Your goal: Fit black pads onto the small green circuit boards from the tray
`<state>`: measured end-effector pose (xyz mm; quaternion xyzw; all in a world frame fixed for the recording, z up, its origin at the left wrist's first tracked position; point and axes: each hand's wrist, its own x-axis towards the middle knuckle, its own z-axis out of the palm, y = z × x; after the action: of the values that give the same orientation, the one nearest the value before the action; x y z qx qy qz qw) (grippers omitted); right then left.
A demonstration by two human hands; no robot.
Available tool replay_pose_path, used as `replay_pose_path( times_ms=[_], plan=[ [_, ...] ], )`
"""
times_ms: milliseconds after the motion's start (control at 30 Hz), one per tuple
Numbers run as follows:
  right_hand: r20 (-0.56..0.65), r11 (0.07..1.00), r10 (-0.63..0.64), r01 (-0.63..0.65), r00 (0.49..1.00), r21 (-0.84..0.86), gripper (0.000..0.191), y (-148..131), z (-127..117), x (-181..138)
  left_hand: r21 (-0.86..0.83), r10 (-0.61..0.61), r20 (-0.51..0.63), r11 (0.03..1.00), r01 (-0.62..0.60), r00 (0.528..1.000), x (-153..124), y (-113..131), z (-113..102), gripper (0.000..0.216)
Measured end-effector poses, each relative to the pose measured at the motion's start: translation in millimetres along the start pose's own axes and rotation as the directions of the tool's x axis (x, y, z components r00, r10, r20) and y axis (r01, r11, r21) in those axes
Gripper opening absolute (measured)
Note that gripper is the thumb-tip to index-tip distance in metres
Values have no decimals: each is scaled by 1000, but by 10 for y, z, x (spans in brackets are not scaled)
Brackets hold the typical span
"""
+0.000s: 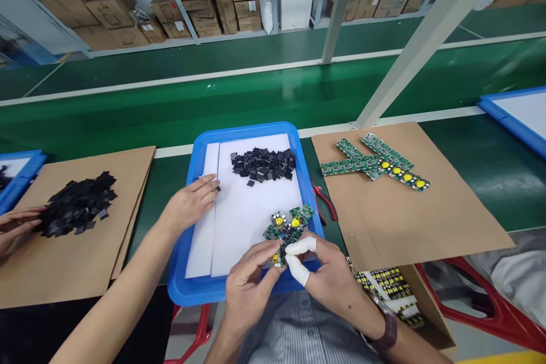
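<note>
My left hand (249,284) and my right hand (330,278) meet over the near edge of a blue tray (187,290). Both are closed on a cluster of green circuit boards (290,224) with yellow and black parts. My right thumb and forefinger wear white finger cots, and a watch sits on that wrist. The tray is lined with white paper and holds a pile of small black parts (263,164) at its far end. A co-worker's hand (191,202) reaches in from the left and pinches a small black piece at the paper's edge.
Brown cardboard (405,222) on the right carries more green board strips (375,164); red cutters (325,200) lie beside the tray. Left cardboard holds another black-part pile (79,203) with a second co-worker hand (15,227). A box of boards (390,287) sits below right. A white post (426,34) slants overhead.
</note>
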<state>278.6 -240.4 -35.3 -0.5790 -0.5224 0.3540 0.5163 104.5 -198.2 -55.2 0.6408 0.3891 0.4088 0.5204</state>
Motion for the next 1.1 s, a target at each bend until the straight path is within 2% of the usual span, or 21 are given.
replay_pose_path(
  times_ms=[233,367,467,533,633,867,967,1100],
  plan=[
    [-1,999,24,-24,1000,47,13,58,47,29,117,131,24,984,-133,991,21,15,8,41],
    [-16,965,148,-141,989,223,9,75,127,36,140,132,-13,982,-129,991,-20,-4,24,43],
    [-65,938,201,-173,977,301,7,86,204,7,191,157,-24,970,-149,987,-61,0,57,49],
    [-62,886,265,-218,962,409,5,92,244,-13,235,200,-19,953,-190,980,-82,9,85,53],
    [-64,812,345,-264,936,520,13,101,254,-13,294,214,-19,935,-199,977,-100,6,109,56],
    [131,651,463,-436,877,621,22,133,137,32,275,246,28,930,-244,969,-115,-96,73,56],
    [129,632,487,-450,864,630,23,134,131,5,241,220,-7,947,-212,975,-107,-84,91,53],
    [89,659,516,-462,852,594,27,143,141,-21,218,220,-3,952,-214,976,-70,-27,117,51]
  ],
)
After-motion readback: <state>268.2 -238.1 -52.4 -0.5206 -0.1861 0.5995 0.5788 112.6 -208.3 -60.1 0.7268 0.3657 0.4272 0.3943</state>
